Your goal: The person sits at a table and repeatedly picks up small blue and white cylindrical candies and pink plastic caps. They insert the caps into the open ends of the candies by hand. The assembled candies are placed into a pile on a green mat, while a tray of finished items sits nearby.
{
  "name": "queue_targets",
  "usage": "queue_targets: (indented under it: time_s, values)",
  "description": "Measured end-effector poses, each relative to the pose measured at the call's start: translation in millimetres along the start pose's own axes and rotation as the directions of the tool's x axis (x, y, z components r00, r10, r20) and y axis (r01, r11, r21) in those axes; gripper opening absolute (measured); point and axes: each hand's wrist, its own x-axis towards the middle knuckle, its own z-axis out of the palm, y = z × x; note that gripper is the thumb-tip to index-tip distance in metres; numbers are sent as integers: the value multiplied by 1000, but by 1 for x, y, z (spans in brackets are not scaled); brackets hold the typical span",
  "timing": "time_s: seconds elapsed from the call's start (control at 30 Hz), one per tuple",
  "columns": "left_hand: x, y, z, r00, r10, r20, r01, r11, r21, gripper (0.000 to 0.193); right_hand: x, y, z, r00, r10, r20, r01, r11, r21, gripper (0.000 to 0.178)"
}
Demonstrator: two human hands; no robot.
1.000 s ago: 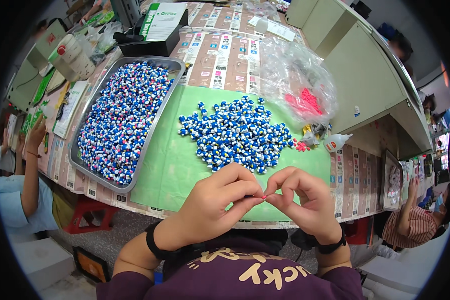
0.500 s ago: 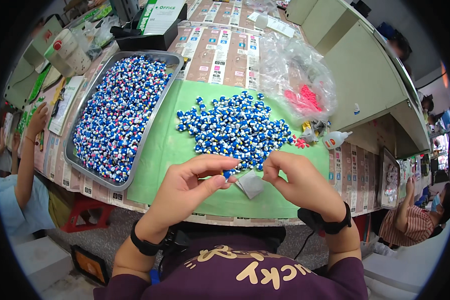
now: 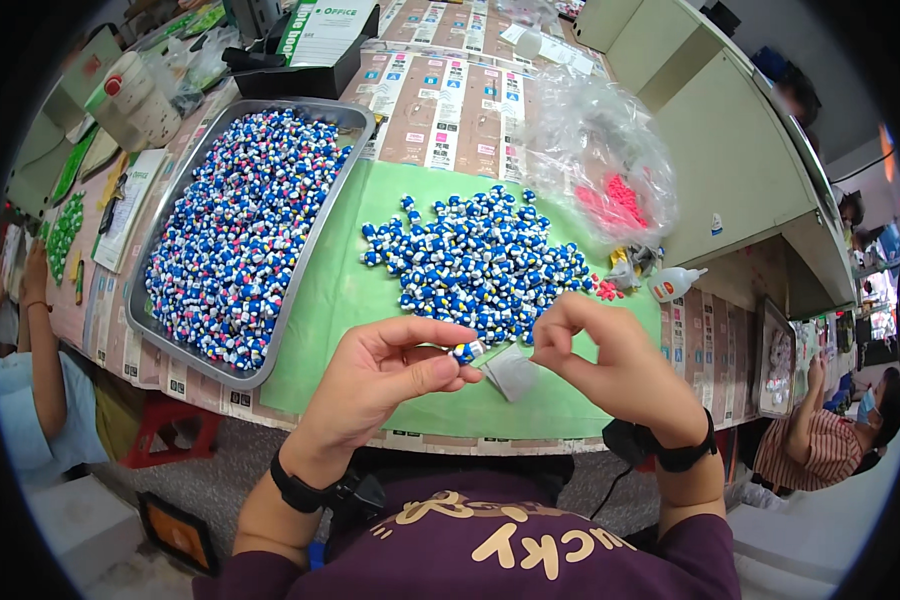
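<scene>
Evidently, the tray (image 3: pixel 315 240) holds blue-and-white pieces (image 3: pixel 240 235), the clear bag (image 3: pixel 582 125) pink ones (image 3: pixel 625 200).

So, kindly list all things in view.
Worktable: one, patterned, centre
Mat: one, green, on worktable
Large tray: one, silver, left
Small pieces: many, blue-white, tray and mat
Bag with pink pieces: one, clear, upper right
Loose pieces: several, pink, on mat
Flat square: one, grey, on mat
Squeeze bottle: one, white, right
Large cabinet: one, grey, right
Other people: several, left and right
Left hand: one, bare, holding one piece
Right hand: one, bare, over mat
</scene>
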Motion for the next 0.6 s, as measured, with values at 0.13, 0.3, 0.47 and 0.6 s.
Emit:
queue_targets:
  time_s: [0.13,0.3,0.47,0.6]
  values:
    - [3,-4,7,998,58,15,-58,998,-14,22,-7,-16,12,982,-88,-169,128,961,244,24]
    - [6,-9,24,981,194,19,-195,979,55,21,-12,-24,24,964,-90,-250,166,938,306,31]
    - [5,-16,33,922,384,44,-381,887,261,20,-13,-16,29,928,-170,-332,231,961,153,27]
    - [3,-17,42,815,574,74,-512,655,556,20,-15,-11,35,908,-156,-390,208,974,95,26]
